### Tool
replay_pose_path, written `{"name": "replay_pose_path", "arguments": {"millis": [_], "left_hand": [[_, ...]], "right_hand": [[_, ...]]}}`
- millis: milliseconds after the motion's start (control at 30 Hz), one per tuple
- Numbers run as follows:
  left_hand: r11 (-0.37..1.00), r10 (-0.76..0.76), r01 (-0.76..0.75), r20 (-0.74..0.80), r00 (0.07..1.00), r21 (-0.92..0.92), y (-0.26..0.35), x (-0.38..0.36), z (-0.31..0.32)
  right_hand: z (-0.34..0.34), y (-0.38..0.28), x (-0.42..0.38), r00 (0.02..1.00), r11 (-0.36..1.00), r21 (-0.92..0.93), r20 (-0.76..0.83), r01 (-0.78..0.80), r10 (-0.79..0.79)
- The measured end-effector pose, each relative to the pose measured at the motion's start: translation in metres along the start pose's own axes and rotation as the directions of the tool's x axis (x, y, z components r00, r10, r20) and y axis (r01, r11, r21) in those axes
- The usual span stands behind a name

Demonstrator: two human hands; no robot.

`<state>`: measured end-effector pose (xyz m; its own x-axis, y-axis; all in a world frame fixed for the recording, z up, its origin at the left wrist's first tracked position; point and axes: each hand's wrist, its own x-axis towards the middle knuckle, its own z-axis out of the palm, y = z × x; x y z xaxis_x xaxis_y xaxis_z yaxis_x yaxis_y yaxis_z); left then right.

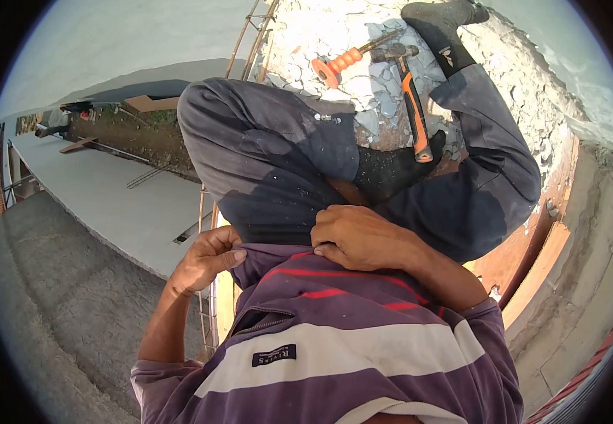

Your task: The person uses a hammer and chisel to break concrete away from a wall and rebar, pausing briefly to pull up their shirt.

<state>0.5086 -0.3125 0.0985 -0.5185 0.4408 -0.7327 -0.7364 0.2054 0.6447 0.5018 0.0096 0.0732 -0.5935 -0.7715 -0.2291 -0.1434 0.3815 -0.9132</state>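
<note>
My left hand (211,259) pinches the lower edge of a purple, white and red striped shirt (363,346) at its left side. At the middle of the same hem, my right hand (352,238) is closed on the cloth, its fingertips partly hidden. Both hands rest at my waist above dark grey trousers (271,155). Beyond them, between my legs, lies a hammer (412,106) with an orange and black handle, its end against a dark sock (391,169). A chisel (345,63) with an orange hand guard lies beside the hammer head.
Broken plaster chips (384,95) cover the boards around the tools. A wooden plank (536,272) lies at the right along a concrete ledge (568,283). Bamboo poles (243,42) run past my left side. Lower down at the left are a pale slab (101,184) and grey ground (73,311).
</note>
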Motion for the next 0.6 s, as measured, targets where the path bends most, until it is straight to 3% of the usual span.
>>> {"name": "replay_pose_path", "arguments": {"millis": [67, 167, 200, 267, 300, 333, 400, 433, 500, 600], "left_hand": [[0.998, 0.066, -0.066, 0.004, 0.998, -0.017, -0.007, -0.001, -0.003], [0.997, -0.058, 0.06, -0.028, 0.998, 0.054, -0.001, -0.005, 0.012], [0.949, -0.149, 0.141, 0.007, 0.989, 0.281, 0.003, -0.008, 0.012], [0.691, -0.337, 0.236, 0.015, 0.942, 0.684, 0.017, -0.012, 0.01], [0.689, -0.397, 0.299, -0.001, 0.918, 0.66, 0.024, -0.015, 0.012], [0.81, -0.323, 0.241, 0.062, 0.945, 0.535, 0.025, -0.019, 0.008], [0.966, -0.138, 0.1, 0.148, 0.979, 0.236, 0.027, -0.027, -0.005], [0.996, 0.05, -0.062, 0.167, 0.985, 0.067, 0.037, -0.027, 0.001], [0.99, 0.14, -0.136, 0.144, 0.98, -0.037, 0.038, -0.025, 0.007], [0.971, 0.23, -0.225, 0.068, 0.971, -0.076, 0.041, -0.02, 0.021]], "right_hand": [[0.001, -0.003, 0.002, 0.999, 0.997, 0.07, -0.047, -0.013, 0.016], [0.002, 0.001, 0.003, 0.993, 0.98, 0.198, -0.114, -0.001, 0.024], [0.003, 0.002, 0.002, 0.99, 0.969, 0.248, -0.135, 0.007, 0.027], [0.002, -0.002, 0.001, 0.989, 0.954, 0.3, -0.142, 0.008, 0.036], [0.001, -0.005, 0.001, 0.989, 0.946, 0.324, -0.145, 0.01, 0.039], [-0.003, -0.008, 0.001, 0.992, 0.943, 0.334, -0.125, 0.013, 0.031], [-0.013, -0.012, 0.001, 0.996, 0.936, 0.351, -0.089, 0.017, 0.015], [-0.015, -0.012, 0.003, 0.998, 0.929, 0.369, -0.061, -0.003, 0.027], [-0.02, -0.012, 0.009, 0.999, 0.916, 0.398, -0.008, -0.044, 0.052], [0.01, 0.007, 0.026, 0.977, 0.95, 0.26, -0.166, 0.173, -0.132]]}}
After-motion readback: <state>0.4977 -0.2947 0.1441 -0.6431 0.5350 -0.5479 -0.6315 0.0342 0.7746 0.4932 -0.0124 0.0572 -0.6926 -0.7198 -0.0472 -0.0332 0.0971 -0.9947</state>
